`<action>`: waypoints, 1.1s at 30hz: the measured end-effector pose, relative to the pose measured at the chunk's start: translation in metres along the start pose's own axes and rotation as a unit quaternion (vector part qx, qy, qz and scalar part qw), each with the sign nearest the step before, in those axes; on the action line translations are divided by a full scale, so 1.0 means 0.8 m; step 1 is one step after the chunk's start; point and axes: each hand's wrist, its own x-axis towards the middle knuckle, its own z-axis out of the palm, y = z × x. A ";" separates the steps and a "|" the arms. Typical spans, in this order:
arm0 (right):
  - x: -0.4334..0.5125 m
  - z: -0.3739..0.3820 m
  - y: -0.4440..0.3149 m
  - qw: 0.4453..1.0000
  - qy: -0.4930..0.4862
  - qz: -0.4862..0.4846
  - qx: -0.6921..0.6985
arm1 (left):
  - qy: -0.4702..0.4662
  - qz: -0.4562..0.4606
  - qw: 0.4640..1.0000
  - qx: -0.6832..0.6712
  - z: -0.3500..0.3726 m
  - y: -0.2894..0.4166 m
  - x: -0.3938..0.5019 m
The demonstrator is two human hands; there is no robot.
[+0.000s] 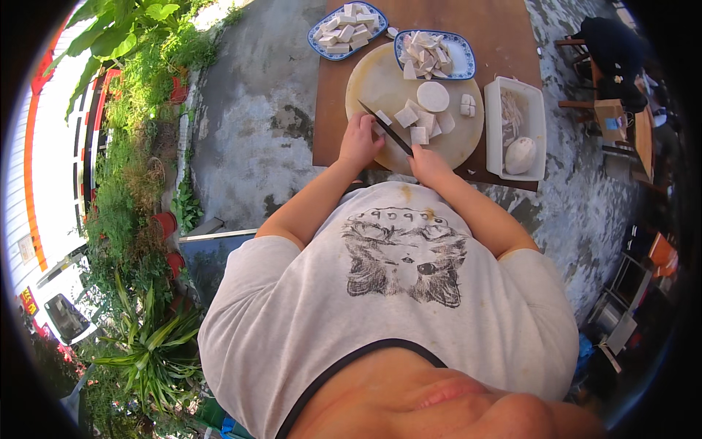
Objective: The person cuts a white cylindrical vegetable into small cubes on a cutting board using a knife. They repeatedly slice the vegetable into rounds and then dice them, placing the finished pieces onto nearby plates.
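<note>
My right hand (429, 163) grips the handle of a dark-bladed kitchen knife (390, 130), its blade pointing up and left over a round cutting board (362, 82). At the board's left edge my left hand (361, 140) is beside the blade, fingers bent; whether it holds a piece is hard to tell. A small pale slice (383, 117) lies against the blade. Right of the knife are several cut blocks (406, 117) of a whitish root vegetable, a round slice (433, 96) and a cluster of small cubes (467, 105).
A blue-patterned plate (465, 56) of wedges overlaps the board's top; another plate (314, 45) of blocks is at upper left. A white plastic tub (492, 131) at right holds peelings (511, 114) and a peeled root (520, 155). All stand on a brown table (330, 99).
</note>
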 end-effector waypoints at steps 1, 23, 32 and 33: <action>-0.001 -0.005 0.000 0.999 0.020 -0.006 0.032 | 0.019 -0.007 1.000 -0.009 0.000 0.003 -0.002; -0.082 -0.039 0.045 0.954 0.169 0.139 0.205 | -0.132 0.217 0.958 0.135 0.043 0.048 0.074; -0.087 -0.039 0.052 0.959 0.174 0.104 0.197 | -0.140 -0.047 0.980 0.133 0.017 0.030 0.027; -0.086 -0.039 0.051 0.966 0.161 0.099 0.178 | -0.130 -0.063 0.984 0.104 0.015 0.026 0.019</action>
